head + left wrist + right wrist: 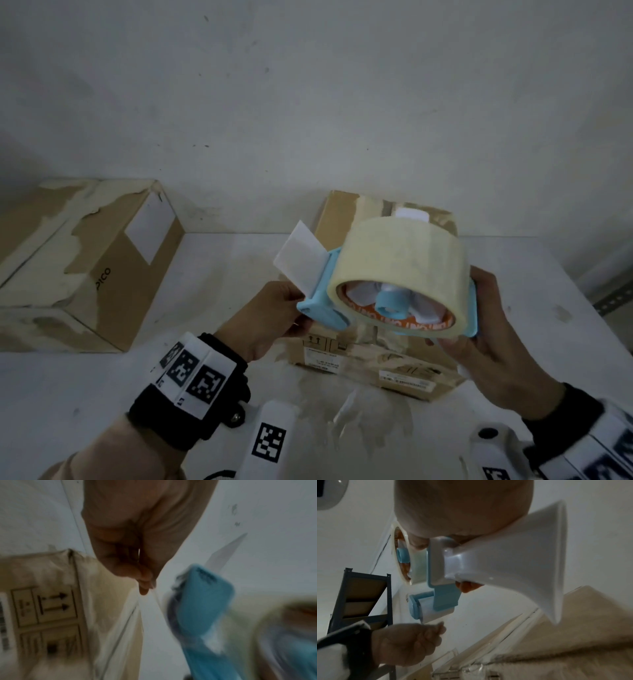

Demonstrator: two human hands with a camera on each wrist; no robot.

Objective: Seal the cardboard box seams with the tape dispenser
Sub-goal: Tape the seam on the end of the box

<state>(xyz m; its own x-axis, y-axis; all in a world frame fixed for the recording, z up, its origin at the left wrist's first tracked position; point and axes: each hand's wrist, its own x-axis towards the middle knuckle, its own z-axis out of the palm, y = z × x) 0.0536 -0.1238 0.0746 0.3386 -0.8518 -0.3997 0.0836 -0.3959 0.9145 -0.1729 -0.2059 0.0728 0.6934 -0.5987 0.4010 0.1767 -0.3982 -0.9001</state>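
A blue tape dispenser (400,274) with a big roll of pale tape hangs in the air above a small cardboard box (376,366). My right hand (479,318) grips its white handle (505,561) from the right. My left hand (291,308) is at the dispenser's front end, under its white flap (301,253). In the left wrist view the left hand's fingertips (145,584) pinch the loose end of the clear tape (157,599), beside the blue frame (202,601). The box's top, with old tape on its seam, is mostly hidden behind the dispenser.
A larger cardboard box (78,260) with torn tape marks sits at the left against the wall. Both boxes stand on a white table (531,325). Crumpled clear tape (356,411) lies in front of the small box. A dark metal shelf (364,595) shows in the right wrist view.
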